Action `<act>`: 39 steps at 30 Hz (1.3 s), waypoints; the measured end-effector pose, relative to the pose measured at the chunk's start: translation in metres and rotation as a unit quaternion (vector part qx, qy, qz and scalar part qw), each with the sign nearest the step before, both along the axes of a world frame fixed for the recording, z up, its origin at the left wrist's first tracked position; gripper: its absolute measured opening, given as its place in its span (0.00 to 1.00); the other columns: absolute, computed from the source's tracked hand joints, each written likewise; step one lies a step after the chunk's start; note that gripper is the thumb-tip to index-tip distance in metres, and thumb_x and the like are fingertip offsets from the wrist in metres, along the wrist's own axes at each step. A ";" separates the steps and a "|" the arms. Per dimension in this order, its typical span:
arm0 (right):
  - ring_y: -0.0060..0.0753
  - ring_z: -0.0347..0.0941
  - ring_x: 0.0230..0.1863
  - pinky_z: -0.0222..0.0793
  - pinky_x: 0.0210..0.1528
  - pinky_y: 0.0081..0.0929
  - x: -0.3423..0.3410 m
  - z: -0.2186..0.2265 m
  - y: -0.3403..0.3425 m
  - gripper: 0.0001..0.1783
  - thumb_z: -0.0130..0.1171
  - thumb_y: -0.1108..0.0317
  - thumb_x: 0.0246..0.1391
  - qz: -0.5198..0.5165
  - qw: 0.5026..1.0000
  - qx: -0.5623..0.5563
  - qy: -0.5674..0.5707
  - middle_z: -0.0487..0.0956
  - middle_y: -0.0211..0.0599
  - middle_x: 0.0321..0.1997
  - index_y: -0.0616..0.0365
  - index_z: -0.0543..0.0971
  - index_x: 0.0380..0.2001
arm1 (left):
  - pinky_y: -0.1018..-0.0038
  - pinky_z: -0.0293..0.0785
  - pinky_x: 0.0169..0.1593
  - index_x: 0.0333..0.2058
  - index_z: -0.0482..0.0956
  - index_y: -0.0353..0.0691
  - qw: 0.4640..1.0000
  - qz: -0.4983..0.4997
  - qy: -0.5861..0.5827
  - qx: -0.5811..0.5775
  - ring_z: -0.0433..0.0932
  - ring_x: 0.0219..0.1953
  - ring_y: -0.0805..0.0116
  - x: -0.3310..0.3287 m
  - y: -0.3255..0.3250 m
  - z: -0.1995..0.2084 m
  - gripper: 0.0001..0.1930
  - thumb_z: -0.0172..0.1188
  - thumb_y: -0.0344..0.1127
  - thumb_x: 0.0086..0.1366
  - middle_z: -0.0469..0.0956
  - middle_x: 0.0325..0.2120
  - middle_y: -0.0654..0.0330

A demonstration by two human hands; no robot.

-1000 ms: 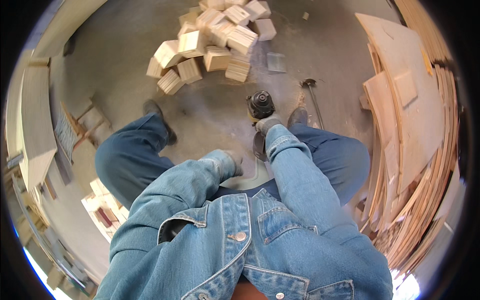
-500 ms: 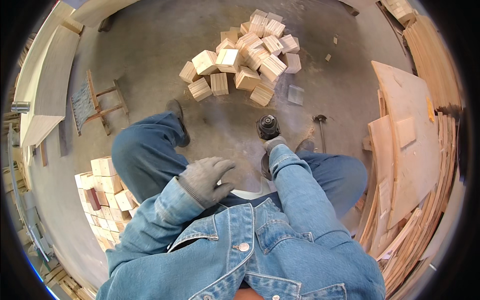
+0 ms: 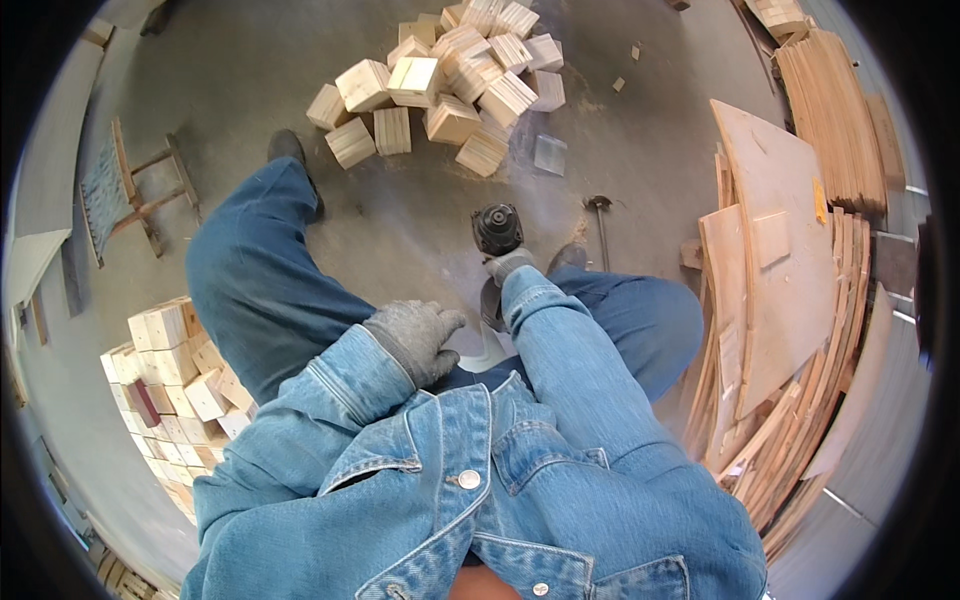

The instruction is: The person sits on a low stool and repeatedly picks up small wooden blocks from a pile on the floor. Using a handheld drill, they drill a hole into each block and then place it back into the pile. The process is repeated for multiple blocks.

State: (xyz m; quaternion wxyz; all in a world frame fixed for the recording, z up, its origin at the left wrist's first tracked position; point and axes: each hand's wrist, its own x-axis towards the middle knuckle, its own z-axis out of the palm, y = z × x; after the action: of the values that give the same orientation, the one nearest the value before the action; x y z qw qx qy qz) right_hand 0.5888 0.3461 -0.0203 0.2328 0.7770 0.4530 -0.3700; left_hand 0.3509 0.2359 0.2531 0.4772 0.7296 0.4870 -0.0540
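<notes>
My right hand (image 3: pixel 512 262), in a grey glove, is closed round a black nail gun (image 3: pixel 497 229). The tool's round cap faces up, and its lower part is mostly hidden beneath it and my hand. My left hand (image 3: pixel 418 338), also gloved in grey, rests above my left thigh by my lap. Its fingers are slightly bent, its thumb stands apart, and nothing shows in it. Ahead of my feet lies a loose heap of wooden blocks (image 3: pixel 452 122), some with layered edges like plywood.
A hammer (image 3: pixel 600 230) lies right of my right foot. Plywood sheets (image 3: pixel 785 290) and thin boards lean in a stack at the right. Stacked wooden blocks (image 3: pixel 165 360) stand at my left, beyond them a folding stool (image 3: pixel 140 190). A clear sheet piece (image 3: pixel 549 155) lies near the heap.
The whole view has shifted, so the floor things sit further left and higher. My left hand's fingers have lowered and bent a little more. My right hand keeps hold of the nail gun.
</notes>
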 end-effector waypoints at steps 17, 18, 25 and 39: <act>0.49 0.79 0.59 0.75 0.58 0.38 -0.011 0.017 0.009 0.21 0.64 0.56 0.55 -0.095 0.994 0.021 0.049 0.84 0.48 0.54 0.48 0.84 0.51 | 0.54 0.74 0.58 0.60 0.74 0.45 0.997 -0.002 0.059 -0.044 0.77 0.55 0.44 0.018 0.026 -0.023 0.29 0.63 0.49 0.63 0.78 0.53 0.46; 0.48 0.78 0.60 0.75 0.60 0.38 -0.009 0.025 0.013 0.23 0.64 0.56 0.53 -0.101 0.993 0.016 0.055 0.83 0.47 0.55 0.48 0.83 0.53 | 0.54 0.74 0.58 0.60 0.74 0.45 0.997 -0.002 0.057 -0.050 0.77 0.55 0.44 0.020 0.029 -0.024 0.29 0.63 0.49 0.63 0.78 0.53 0.46; 0.42 0.80 0.57 0.76 0.58 0.34 0.024 -0.012 0.010 0.26 0.66 0.54 0.51 -0.064 0.995 0.022 0.069 0.85 0.43 0.53 0.49 0.83 0.53 | 0.56 0.75 0.58 0.59 0.76 0.42 0.998 0.017 0.026 -0.047 0.79 0.54 0.46 0.022 0.039 -0.033 0.29 0.66 0.48 0.62 0.80 0.50 0.46; 0.38 0.81 0.53 0.74 0.58 0.28 0.032 -0.021 0.009 0.23 0.69 0.63 0.49 -0.161 0.984 0.029 0.076 0.85 0.40 0.50 0.51 0.84 0.50 | 0.65 0.71 0.67 0.63 0.70 0.34 0.937 0.333 0.007 0.101 0.77 0.61 0.54 -0.047 0.219 -0.110 0.38 0.76 0.40 0.56 0.78 0.58 0.46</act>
State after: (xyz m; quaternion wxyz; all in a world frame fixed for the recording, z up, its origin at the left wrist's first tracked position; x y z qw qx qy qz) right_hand 0.6208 0.3547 -0.0409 0.1118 0.8159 0.3488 -0.4474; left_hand 0.3037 0.4550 0.1434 0.3883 0.5696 0.7081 0.1526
